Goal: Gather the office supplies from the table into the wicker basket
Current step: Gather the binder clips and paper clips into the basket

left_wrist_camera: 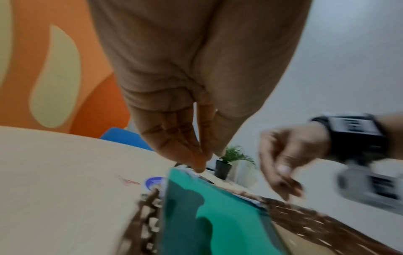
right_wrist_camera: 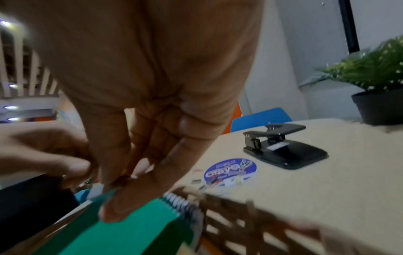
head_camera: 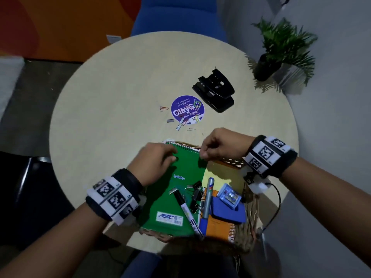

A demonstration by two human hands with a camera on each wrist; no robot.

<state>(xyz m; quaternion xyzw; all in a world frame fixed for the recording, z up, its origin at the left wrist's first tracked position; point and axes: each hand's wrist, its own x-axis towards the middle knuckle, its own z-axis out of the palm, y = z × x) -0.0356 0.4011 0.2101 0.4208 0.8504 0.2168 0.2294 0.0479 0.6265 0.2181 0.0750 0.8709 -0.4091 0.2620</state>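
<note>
We see a round pale table (head_camera: 120,81) bearing a black hole punch (head_camera: 215,90), a purple round sticker (head_camera: 187,109), scattered paper clips (head_camera: 163,108), and a wicker basket (head_camera: 230,162).

Dim room: round pale table (head_camera: 124,81), blue chair (head_camera: 176,15) behind, orange wall (head_camera: 66,23), potted plant (head_camera: 281,49) against grey wall (head_camera: 337,97).

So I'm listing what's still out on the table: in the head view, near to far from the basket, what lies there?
Basket → loose paper clips and staples → round purple sticker → hole punch → potted plant.
</note>
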